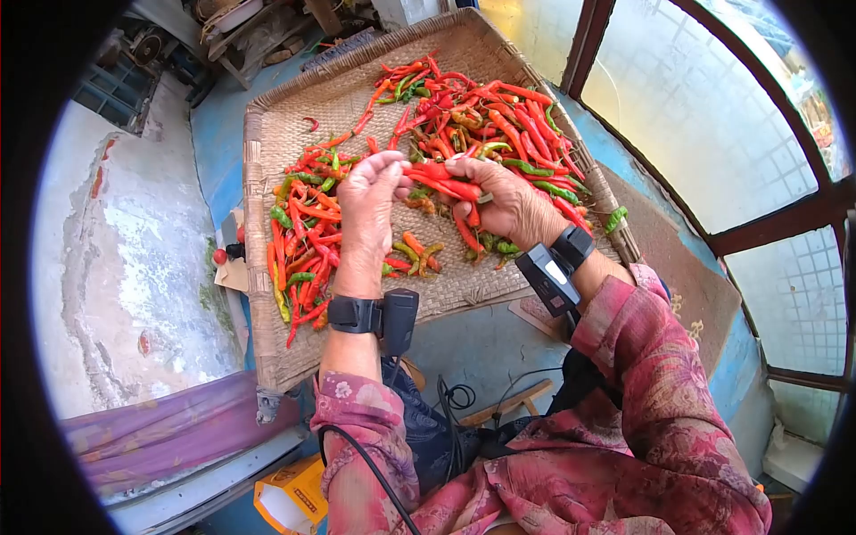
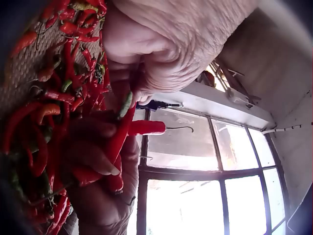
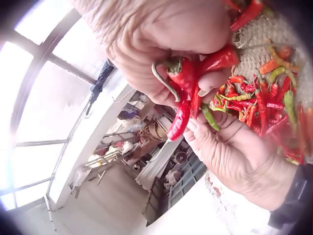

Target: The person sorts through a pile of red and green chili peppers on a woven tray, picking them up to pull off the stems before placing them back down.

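Observation:
My two hands meet over a large woven tray (image 1: 267,152) heaped with chili peppers. Curled round a small bunch of red chili peppers (image 1: 434,178) is my right hand (image 1: 508,201). Stems and tips of the bunch stick out between its fingers in the right wrist view. My left hand (image 1: 367,201), thumb and fingers together, pinches one red chili pepper (image 2: 117,139) beside that bunch. A green stem (image 2: 125,105) shows just below the left fingertips in the left wrist view. The left hand's palm side is partly hidden.
Red and orange peppers (image 1: 308,232) lie along the tray's left side. A bigger red heap (image 1: 517,125), with some green ones, fills the right side. Framed windows (image 1: 704,107) stand at right, and a peeling wall (image 1: 143,267) at left. Black cables (image 1: 456,392) hang below the tray.

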The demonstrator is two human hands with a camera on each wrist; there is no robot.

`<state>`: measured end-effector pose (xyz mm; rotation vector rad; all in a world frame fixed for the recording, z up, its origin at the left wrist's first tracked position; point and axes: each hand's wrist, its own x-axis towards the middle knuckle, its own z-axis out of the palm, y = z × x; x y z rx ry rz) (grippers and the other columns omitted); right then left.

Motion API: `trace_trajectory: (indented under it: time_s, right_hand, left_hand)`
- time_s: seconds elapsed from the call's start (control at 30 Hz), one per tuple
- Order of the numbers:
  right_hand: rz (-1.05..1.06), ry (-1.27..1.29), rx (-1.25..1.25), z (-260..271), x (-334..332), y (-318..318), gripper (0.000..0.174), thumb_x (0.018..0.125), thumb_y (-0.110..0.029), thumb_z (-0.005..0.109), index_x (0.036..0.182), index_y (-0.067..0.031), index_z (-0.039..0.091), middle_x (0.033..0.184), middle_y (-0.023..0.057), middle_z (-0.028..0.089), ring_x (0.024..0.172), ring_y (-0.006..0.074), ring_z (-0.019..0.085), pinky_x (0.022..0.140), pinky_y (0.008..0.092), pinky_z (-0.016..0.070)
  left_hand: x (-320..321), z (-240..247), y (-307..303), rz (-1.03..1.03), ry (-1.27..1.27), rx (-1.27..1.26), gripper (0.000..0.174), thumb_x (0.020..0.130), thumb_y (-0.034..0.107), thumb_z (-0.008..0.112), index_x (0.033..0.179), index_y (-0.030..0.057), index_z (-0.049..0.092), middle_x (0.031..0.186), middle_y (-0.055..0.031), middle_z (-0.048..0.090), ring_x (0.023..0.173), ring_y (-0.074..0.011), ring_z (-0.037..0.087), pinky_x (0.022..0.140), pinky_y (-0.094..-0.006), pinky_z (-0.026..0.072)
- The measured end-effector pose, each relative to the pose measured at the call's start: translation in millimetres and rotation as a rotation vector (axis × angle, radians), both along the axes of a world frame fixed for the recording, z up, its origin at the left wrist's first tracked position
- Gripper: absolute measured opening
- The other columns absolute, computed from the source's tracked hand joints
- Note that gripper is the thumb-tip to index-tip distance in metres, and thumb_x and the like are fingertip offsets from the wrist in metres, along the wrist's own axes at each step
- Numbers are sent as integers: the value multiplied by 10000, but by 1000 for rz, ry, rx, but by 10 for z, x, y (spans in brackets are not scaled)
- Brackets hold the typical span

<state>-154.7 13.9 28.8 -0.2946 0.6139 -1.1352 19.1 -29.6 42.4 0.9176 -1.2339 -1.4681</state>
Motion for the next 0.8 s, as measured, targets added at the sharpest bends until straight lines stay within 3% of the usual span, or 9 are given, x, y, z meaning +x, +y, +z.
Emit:
trace_trajectory:
  time_s: [0.1, 0.3, 0.4, 0.47, 0.53, 0.6, 0.67, 0.7, 0.8]
  right_hand:
    - [-115, -23, 90, 26, -21, -8, 110, 868, -153, 551, 924, -64, 518, 837, 76, 606, 627, 140, 559, 379, 205, 359]
    - [-258, 65, 62, 51, -71, -56, 68, 858, -99, 545, 850, -32, 544, 684, 43, 533, 493, 106, 450, 363, 206, 301]
    - [-232, 109, 20, 65, -76, -30, 48, 873, -97, 552, 869, -65, 515, 738, 24, 529, 535, 81, 445, 372, 183, 290]
    - [-219, 139, -12, 52, -39, -26, 54, 870, -104, 562, 874, -64, 526, 734, 23, 529, 534, 78, 446, 373, 181, 288]
    - [-255, 212, 16, 102, 31, -14, 54, 870, -110, 569, 876, -62, 547, 719, 18, 533, 533, 72, 446, 376, 177, 287]
    - [-245, 189, -7, 108, 67, -22, 74, 853, -114, 594, 843, -65, 540, 695, 18, 537, 510, 77, 442, 373, 189, 279]
    - [-217, 189, -29, 111, 99, -14, 102, 841, -122, 617, 819, -70, 532, 680, 19, 549, 490, 77, 442, 368, 199, 270]
    - [-196, 209, -32, 122, 108, -6, 101, 845, -126, 614, 828, -73, 530, 689, 19, 556, 493, 74, 444, 367, 198, 269]
    - [-159, 211, -3, 146, 120, 29, 99, 860, -135, 594, 865, -62, 528, 698, 16, 539, 498, 69, 432, 359, 188, 256]
  left_hand:
    - [149, 11, -107, 130, 113, 5, 160, 848, 57, 573, 999, 5, 584, 848, -59, 631, 649, -97, 589, 581, -202, 476]
    - [671, 80, -390, 490, 29, -202, 196, 851, 31, 552, 1044, -2, 563, 896, -73, 615, 709, -108, 593, 628, -216, 505]
    - [697, 86, -410, 711, -205, -294, 279, 844, 86, 567, 1104, -10, 537, 935, -110, 603, 746, -152, 600, 675, -271, 509]
    - [610, 83, -332, 857, -1083, -770, 378, 829, 162, 582, 1152, -17, 503, 963, -141, 589, 792, -202, 600, 746, -330, 492]
    - [322, 140, -185, 372, -710, -434, 385, 821, 257, 615, 1090, -13, 559, 893, -115, 610, 779, -200, 582, 765, -320, 463]
    - [-3, 101, 52, -13, -321, -108, 313, 871, 284, 585, 1054, 31, 607, 781, 13, 573, 661, -54, 502, 588, -215, 433]
    - [-196, 61, 197, -101, -215, -28, 276, 863, 284, 600, 1009, 52, 618, 726, 53, 549, 603, -20, 481, 515, -179, 405]
    - [-213, 60, 229, -118, -192, 11, 267, 871, 265, 590, 1044, 63, 605, 810, 26, 579, 653, -40, 508, 585, -184, 435]
    - [-157, 60, 162, -47, -87, 64, 210, 872, 236, 592, 996, 68, 602, 759, 21, 566, 615, -42, 502, 559, -182, 430]
